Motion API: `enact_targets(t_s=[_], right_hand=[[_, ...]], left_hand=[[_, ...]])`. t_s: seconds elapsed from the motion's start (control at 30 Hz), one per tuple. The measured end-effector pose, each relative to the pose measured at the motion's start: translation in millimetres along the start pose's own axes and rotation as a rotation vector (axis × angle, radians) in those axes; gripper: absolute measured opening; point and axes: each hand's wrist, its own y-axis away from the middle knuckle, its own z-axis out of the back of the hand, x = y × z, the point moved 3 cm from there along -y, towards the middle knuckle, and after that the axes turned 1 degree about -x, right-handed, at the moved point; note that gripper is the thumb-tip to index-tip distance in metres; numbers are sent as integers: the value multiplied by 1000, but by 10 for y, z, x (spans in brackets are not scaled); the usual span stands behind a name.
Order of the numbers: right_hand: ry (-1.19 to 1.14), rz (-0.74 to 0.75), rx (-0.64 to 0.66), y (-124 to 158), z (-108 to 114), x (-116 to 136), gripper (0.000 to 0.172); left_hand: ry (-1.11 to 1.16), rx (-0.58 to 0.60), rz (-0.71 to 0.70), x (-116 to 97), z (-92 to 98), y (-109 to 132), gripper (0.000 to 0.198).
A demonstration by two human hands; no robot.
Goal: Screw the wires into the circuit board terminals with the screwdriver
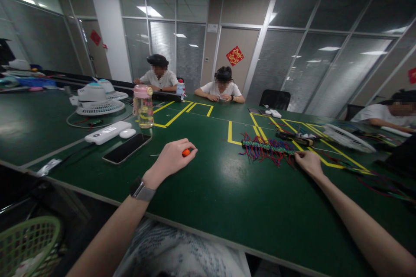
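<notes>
My left hand (pixel 172 159) rests on the green table (pixel 208 190), fingers curled around a small orange-handled tool (pixel 186 152) whose thin metal tip points left. A watch is on that wrist. My right hand (pixel 307 162) reaches forward to the right end of a woven band of red, blue and green cords (pixel 266 147) lying on the table; its fingers are pinched at the band's edge. The band lies across yellow tape lines.
A black phone (pixel 127 148), a white power bank (pixel 107 132) and a pink-lidded bottle (pixel 143 106) lie left of my left hand. Small white fans (pixel 97 100) stand further left. Three other people sit around the table. A green basket (pixel 27 240) is at lower left.
</notes>
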Motion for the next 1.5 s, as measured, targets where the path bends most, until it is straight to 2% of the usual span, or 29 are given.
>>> enact_targets(t_s=[0.53, 0.7, 0.8, 0.87, 0.93, 1.03, 1.13, 1.17, 1.3, 1.5], right_hand=[[13, 155, -74, 4, -109, 483, 30], [42, 113, -94, 27, -79, 557, 29], [65, 60, -170, 53, -6, 665, 32], [60, 100, -227, 74, 36, 825, 36], [28, 232, -239, 106, 39, 1069, 34], [-57, 497, -167, 206, -29, 1524, 28], [-224, 796, -77, 378, -107, 1970, 31], [-248, 843, -64, 428, -128, 2083, 31], [-160, 825, -44, 521, -216, 2344, 34], [-63, 759, -35, 503, -328, 2418, 29]], left_hand=[[-4, 9, 7, -6, -2, 1, 27], [2, -4, 0, -15, 1, 1, 27], [12, -5, -3, -26, 9, 1, 27], [14, -4, 3, -33, 16, 2, 27], [11, -1, 10, -40, 20, 2, 26], [3, -5, 12, -49, 22, 3, 26], [-1, -12, 11, -56, 21, 5, 27], [-2, -11, 11, -58, 20, 6, 27], [-6, -1, 9, -66, 16, 13, 27], [-15, -15, 7, -81, 24, 12, 26]])
